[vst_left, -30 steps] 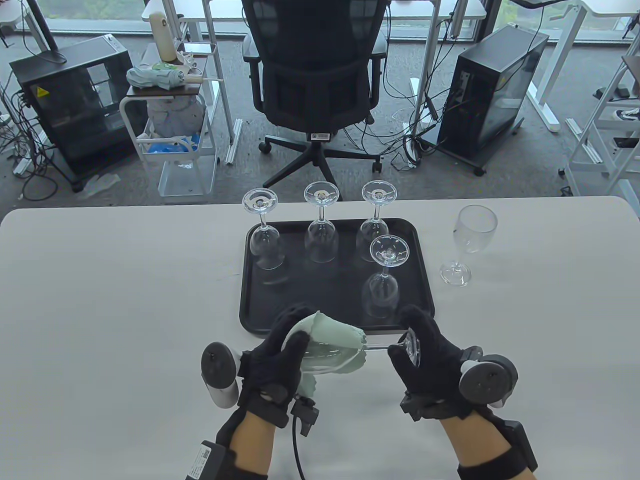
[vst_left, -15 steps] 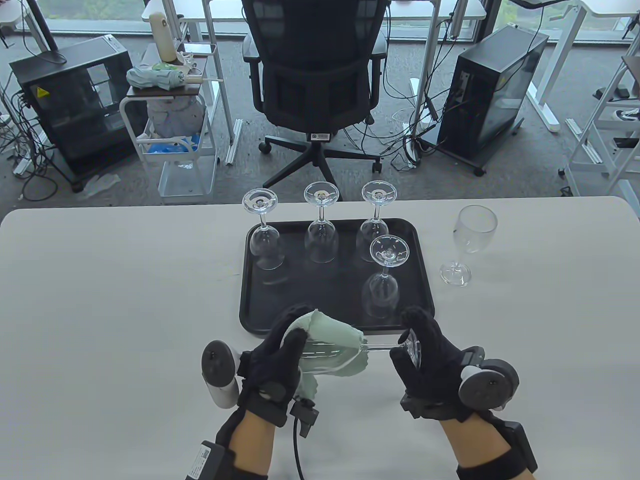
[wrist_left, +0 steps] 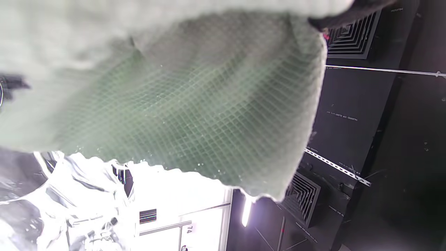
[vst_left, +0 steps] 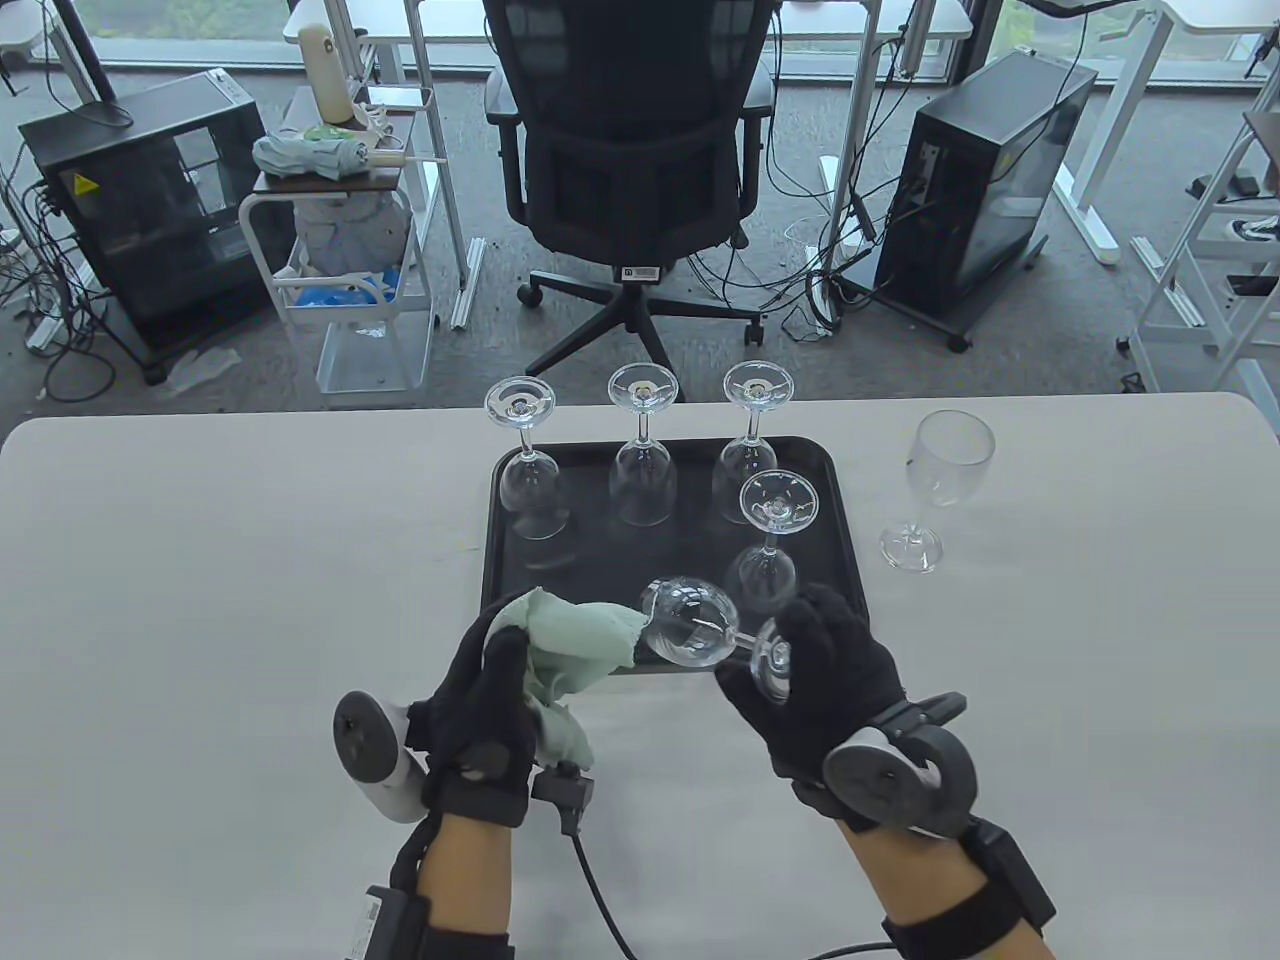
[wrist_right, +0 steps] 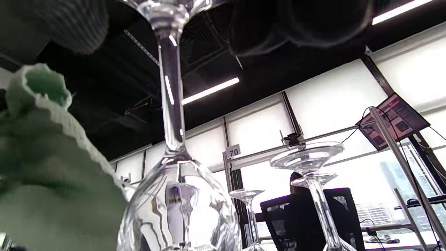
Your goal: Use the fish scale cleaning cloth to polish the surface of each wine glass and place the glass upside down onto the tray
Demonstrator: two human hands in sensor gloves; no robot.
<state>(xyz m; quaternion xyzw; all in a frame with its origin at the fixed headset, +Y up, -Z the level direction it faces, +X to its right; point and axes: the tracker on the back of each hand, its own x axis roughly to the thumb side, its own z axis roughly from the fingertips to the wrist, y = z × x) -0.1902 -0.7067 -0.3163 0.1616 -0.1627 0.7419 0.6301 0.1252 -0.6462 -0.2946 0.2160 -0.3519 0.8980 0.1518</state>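
Observation:
My right hand [vst_left: 815, 665] pinches the foot of a clear wine glass [vst_left: 688, 622]. The glass is tilted, its bowl hanging bare over the front edge of the black tray [vst_left: 495, 600]. In the right wrist view its stem [wrist_right: 170, 104] runs down from my fingers to the bowl. My left hand [vst_left: 490, 680] grips the pale green cleaning cloth [vst_left: 575, 645], bunched just left of the bowl, its tip at the bowl's side. The cloth [wrist_left: 195, 104] fills the left wrist view. Several glasses stand upside down on the tray, the nearest one [vst_left: 768, 560] just behind the held glass.
One upright wine glass [vst_left: 935, 490] stands on the white table right of the tray. A black office chair [vst_left: 635, 150] is beyond the table's far edge. A cable [vst_left: 600, 900] trails from my left wrist across the table.
The cloth has come off the bowl and my left hand has drawn it leftward. My right hand has carried the glass forward and left, tipping the bowl over the tray's front edge.

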